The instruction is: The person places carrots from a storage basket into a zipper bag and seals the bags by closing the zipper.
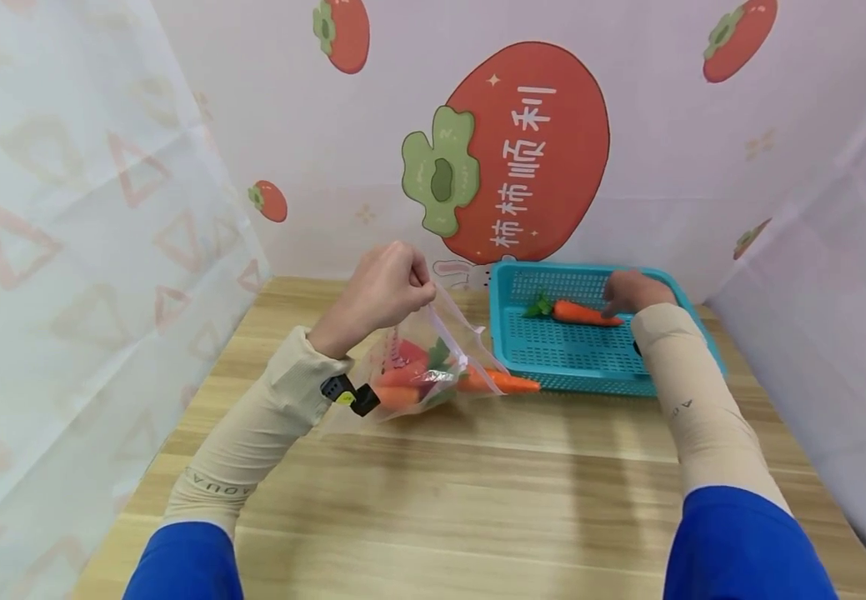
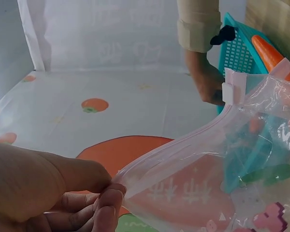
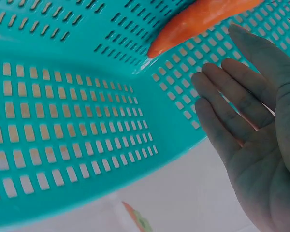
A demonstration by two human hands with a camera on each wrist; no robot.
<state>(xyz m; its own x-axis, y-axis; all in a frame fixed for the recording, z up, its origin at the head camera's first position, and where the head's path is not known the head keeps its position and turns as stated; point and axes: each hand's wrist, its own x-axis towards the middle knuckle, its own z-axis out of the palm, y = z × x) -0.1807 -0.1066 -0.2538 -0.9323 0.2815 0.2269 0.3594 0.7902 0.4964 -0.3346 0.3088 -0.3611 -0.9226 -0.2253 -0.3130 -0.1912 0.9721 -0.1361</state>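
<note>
Hands at work over a wooden table (image 1: pixel 478 467). The left hand (image 1: pixel 383 287) is raised above the tabletop, its fingers (image 2: pixel 104 208) curled and pinching the top edge of a clear zip bag (image 1: pixel 425 371); the left wrist view shows the bag's mouth pulled open, its white slider (image 2: pixel 233 87) at the far end of the seal. Inside the bag lie orange and red toy vegetables with green leaves, and one carrot tip (image 1: pixel 511 383) pokes out toward the basket. The right hand (image 1: pixel 635 292) is over the teal perforated basket (image 1: pixel 568 350), which sits on the table just right of the bag. Its fingers (image 3: pixel 232 104) are straight and slightly spread, holding nothing. A toy carrot (image 1: pixel 578 312) lies on the basket floor just beside the fingertips; whether they touch it cannot be told.
</note>
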